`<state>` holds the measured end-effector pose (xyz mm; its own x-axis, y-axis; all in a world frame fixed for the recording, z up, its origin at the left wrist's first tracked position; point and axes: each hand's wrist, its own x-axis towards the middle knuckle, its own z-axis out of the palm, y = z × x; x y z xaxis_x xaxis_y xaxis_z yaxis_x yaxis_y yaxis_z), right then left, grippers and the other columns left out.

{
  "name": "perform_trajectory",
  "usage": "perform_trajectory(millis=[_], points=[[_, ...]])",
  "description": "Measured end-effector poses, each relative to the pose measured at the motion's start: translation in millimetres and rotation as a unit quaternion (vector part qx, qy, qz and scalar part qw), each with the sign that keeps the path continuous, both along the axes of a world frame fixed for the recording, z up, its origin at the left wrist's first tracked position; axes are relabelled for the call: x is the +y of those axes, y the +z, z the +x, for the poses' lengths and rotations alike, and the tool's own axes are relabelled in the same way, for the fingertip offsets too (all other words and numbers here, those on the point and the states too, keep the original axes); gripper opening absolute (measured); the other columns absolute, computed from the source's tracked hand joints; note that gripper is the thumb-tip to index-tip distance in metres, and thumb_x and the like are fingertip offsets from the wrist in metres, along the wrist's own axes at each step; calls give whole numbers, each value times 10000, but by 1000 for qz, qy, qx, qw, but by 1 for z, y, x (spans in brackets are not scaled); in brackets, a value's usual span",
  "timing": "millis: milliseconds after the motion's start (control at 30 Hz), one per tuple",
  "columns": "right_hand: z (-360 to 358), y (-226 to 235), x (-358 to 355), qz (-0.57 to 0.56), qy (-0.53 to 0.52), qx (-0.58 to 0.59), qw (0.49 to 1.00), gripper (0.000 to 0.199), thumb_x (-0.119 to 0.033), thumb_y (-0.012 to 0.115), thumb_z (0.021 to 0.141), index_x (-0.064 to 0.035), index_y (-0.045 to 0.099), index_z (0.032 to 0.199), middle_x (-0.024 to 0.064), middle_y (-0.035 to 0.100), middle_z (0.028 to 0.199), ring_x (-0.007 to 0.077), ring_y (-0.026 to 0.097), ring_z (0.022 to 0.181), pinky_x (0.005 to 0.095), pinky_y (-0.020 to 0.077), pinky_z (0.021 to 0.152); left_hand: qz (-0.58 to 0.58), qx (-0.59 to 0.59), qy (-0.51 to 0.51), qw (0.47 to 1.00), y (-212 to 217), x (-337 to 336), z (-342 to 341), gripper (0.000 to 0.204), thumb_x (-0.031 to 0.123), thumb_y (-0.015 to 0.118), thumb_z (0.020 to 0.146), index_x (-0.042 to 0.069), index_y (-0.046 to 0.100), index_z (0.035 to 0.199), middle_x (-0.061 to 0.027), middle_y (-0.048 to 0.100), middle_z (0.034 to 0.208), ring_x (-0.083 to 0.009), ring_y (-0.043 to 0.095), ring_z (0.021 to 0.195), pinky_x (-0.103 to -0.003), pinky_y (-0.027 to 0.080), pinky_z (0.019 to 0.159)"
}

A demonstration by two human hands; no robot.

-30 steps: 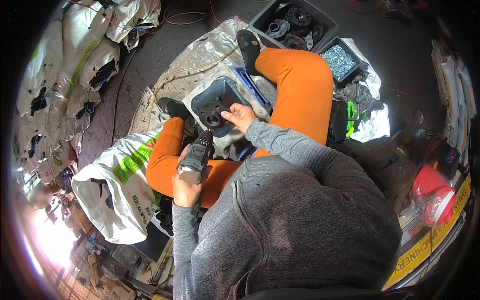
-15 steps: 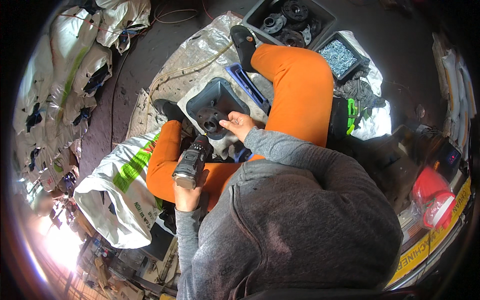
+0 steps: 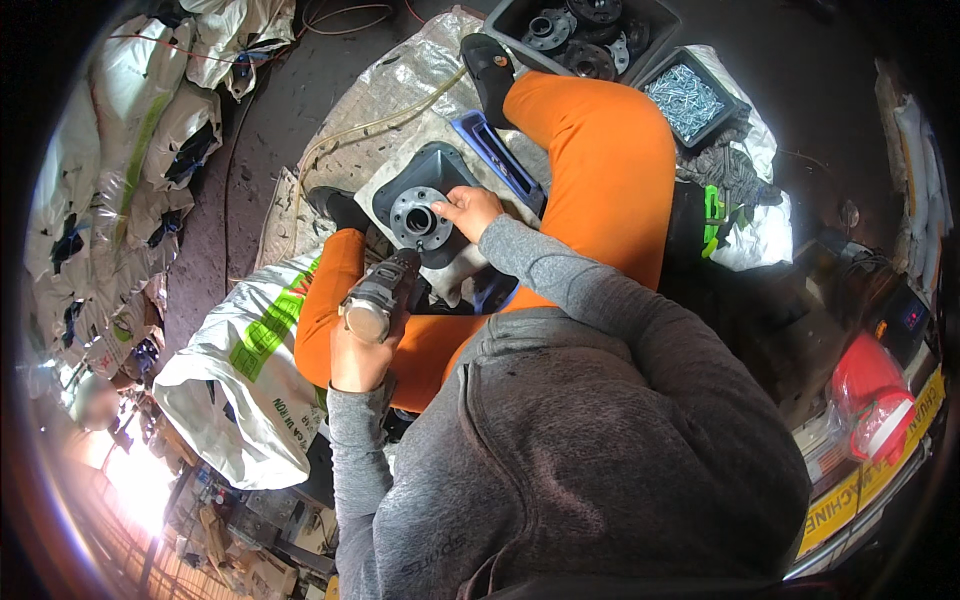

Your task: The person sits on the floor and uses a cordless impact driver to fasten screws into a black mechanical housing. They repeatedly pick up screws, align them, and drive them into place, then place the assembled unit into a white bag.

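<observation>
From the head view, our left hand (image 3: 358, 352) is wrapped around a power drill (image 3: 382, 296), its nose angled toward the flange (image 3: 420, 218), which we judge keeps it ready. Our right hand (image 3: 468, 210) rests curled on the flange's right rim, steadying it. The flange is a round metal ring with bolt holes, seated on a dark, smooth moulded housing (image 3: 436, 170) between our orange knees.

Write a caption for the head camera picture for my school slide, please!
Person sitting on the floor, left hand holding a power drill, right hand resting on a grey flanged part.
</observation>
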<state>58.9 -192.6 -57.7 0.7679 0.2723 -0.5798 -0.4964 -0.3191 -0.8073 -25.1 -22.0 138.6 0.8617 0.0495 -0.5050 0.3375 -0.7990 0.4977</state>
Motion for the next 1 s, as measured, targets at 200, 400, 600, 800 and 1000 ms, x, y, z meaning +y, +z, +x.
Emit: perform_trajectory(millis=[200, 400, 600, 800, 1000], points=[[-2, -7, 1, -33, 11, -69, 997, 369, -365, 703, 813, -7, 651, 882, 122, 628, 691, 226, 595, 620, 361, 463, 600, 10, 15, 35, 999, -1, -7, 4, 391, 108, 730, 758, 12, 597, 1114, -129, 660, 1036, -250, 644, 952, -346, 500, 825], [-10, -11, 0, -47, -12, -76, 996, 370, -373, 694, 817, -10, 644, 871, 125, 624, 676, 259, 598, 619, 369, 467, 600, -20, 19, 80, 996, -8, -11, 2, 378, 110, 722, 763, 18, 603, 1109, -123, 661, 1038, -242, 638, 977, -343, 498, 844], [-9, -6, -2, -6, -23, -46, 999, 368, -350, 698, 818, 9, 623, 849, 152, 593, 638, 277, 557, 558, 398, 445, 564, 19, -68, -42, 997, -25, 1, 2, 297, 100, 719, 771, 19, 630, 1042, -104, 667, 949, -213, 652, 799, -331, 516, 696], [-6, -6, -1, -47, 4, -108, 993, 390, -393, 685, 812, -16, 653, 906, 173, 654, 765, 311, 637, 712, 404, 486, 669, -82, 37, 199, 976, -8, -6, -2, 315, 140, 759, 755, 36, 638, 1027, -47, 636, 727, -117, 552, 525, -289, 448, 490], [-5, -5, -8, -61, 7, -94, 994, 427, -436, 678, 807, -40, 660, 967, 154, 678, 888, 297, 648, 822, 391, 492, 751, -167, -19, 260, 951, 42, -15, -40, 263, 110, 725, 795, 43, 626, 1030, -2, 575, 656, -83, 492, 469, -263, 390, 430]])
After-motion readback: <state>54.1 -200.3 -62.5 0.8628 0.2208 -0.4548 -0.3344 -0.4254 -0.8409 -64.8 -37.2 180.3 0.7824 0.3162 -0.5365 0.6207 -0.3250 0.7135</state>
